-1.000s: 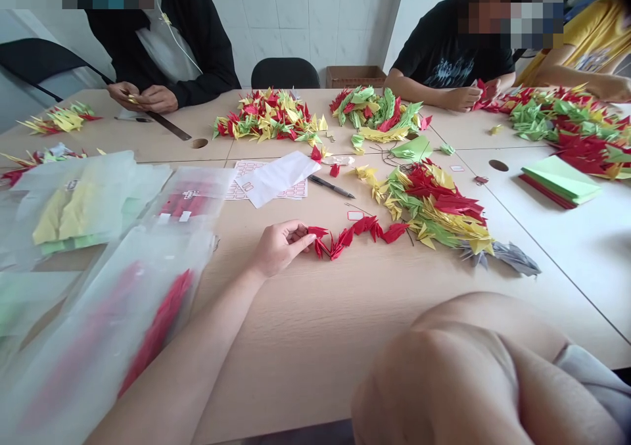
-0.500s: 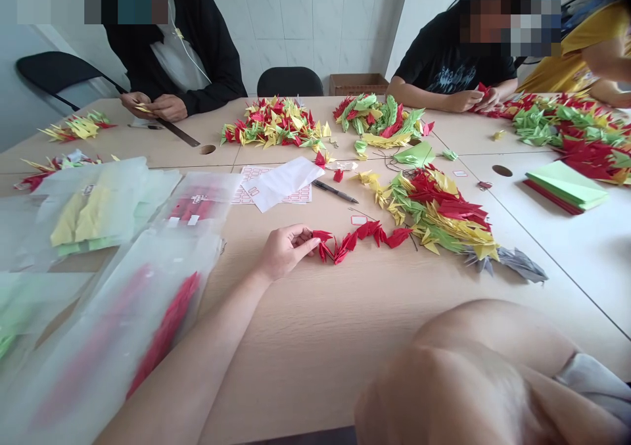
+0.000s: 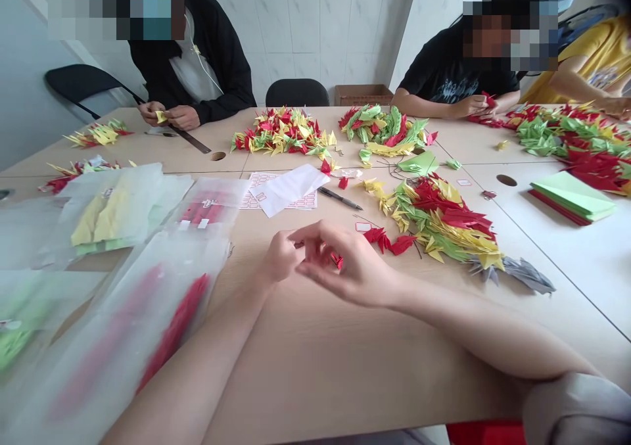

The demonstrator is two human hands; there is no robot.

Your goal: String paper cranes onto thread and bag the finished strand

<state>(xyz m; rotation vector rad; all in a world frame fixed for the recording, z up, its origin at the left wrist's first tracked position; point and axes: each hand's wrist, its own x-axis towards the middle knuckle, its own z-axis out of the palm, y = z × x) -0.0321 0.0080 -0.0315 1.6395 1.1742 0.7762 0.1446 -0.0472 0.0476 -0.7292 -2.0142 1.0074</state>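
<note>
My left hand is closed in a pinch at the near end of a string of red paper cranes, which trails to the right across the table. Directly beside it, my right hand curves over the string's middle, with thumb and forefinger apart and their tips close to my left fingers. Red paper shows through the gap of the right hand; the rest of the string there is hidden. Past the string's far end lies a bundle of red, yellow and green cranes with a grey paper piece.
Plastic bags of folded paper cover the left side. A pen and white paper lie ahead. Crane heaps stand at the back, a green paper stack at the right. Co-workers sit across the table.
My right hand has come up from the lower right to my left hand, covering much of the red string. The left hand keeps its pinch. The view has shifted slightly.
</note>
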